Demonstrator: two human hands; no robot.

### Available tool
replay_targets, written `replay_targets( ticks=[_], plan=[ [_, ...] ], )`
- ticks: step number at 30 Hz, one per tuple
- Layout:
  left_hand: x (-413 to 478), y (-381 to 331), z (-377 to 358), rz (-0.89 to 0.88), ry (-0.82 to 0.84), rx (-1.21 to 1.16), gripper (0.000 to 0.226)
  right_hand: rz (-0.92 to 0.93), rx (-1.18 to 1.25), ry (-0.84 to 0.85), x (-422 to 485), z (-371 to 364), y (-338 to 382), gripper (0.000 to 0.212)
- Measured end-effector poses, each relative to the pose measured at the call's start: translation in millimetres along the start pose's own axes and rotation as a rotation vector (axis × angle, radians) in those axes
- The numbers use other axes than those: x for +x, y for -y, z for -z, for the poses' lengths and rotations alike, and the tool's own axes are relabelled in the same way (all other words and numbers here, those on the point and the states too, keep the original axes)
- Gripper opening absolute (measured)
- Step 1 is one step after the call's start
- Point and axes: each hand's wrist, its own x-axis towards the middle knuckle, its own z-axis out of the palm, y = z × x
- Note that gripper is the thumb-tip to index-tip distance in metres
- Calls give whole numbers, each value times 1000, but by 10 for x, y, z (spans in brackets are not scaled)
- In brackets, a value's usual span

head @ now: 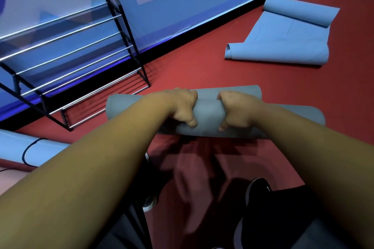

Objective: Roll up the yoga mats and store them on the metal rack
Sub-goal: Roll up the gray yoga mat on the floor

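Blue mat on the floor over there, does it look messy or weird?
Yes. The blue mat lies half unrolled on the red floor, curled at both ends and askew. The grey mat gripped by the left hand and right hand also looks unevenly rolled.

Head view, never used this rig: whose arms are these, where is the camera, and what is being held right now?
There is no machine here. A person wears one wide-angle camera on the head, looking forward and down, so both arms are their own. The left hand and right hand both grip a rolled grey mat over the red floor. The metal rack stands at left by the blue wall. A blue mat lies partly unrolled at upper right. Another blue mat is at lower left.
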Motion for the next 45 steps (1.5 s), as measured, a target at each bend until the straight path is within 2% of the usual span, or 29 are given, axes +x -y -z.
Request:
replay_targets(
  ticks=[4, 6, 9, 12, 14, 17, 19, 21, 24, 26, 29, 32, 33, 38, 40, 45],
  plan=[
    [-69, -71, -47, -38, -97, 231, 113, -25, 108, 39, 7, 53, -23, 92],
    [-70, -99, -75, -51, -170, 277, 112, -31, 130, 56, 9, 77, -35, 93],
    [-46, -98, -91, -69, -226, 228, 98, -34, 150, 86, 4, 80, -42, 97],
    [-38, -59, -56, -49, -166, 141, 83, -25, 99, 134, -6, 43, -25, 122],
    [-31, -23, -28, -21, -111, 57, 79, -1, -21, 95, -17, -19, 1, 141],
    [-1, 16, 17, -23, -71, -42, 94, 34, -147, -25, -36, -148, 65, 156],
    [2, 36, 53, -26, -63, -73, 111, 56, -176, -89, -17, -206, 89, 153],
    [-6, 39, 78, -22, -28, -87, 114, 63, -160, -109, 13, -203, 93, 141],
    [-8, 10, 48, -7, 25, -95, 92, 48, -124, -77, 34, -133, 97, 127],
    [-25, -33, 6, -17, 5, -30, 88, 33, -113, -48, 41, -99, 99, 125],
    [-65, -111, -56, -44, -86, 161, 106, 1, -35, 14, 48, -69, 90, 131],
    [-96, -228, -134, -40, -136, 298, 134, -21, 54, 39, 54, -34, 71, 120],
    [-92, -265, -164, -30, -162, 320, 137, -20, 74, 51, 40, -15, 74, 115],
    [-73, -287, -178, -41, -281, 264, 104, 4, 140, 79, -24, 39, 96, 122],
    [-59, -226, -141, -57, -279, 220, 98, 15, 145, 70, -10, 14, 84, 127],
    [-20, -72, -31, -54, -183, 36, 82, -12, -53, -3, -51, -44, 108, 149]
  ],
)
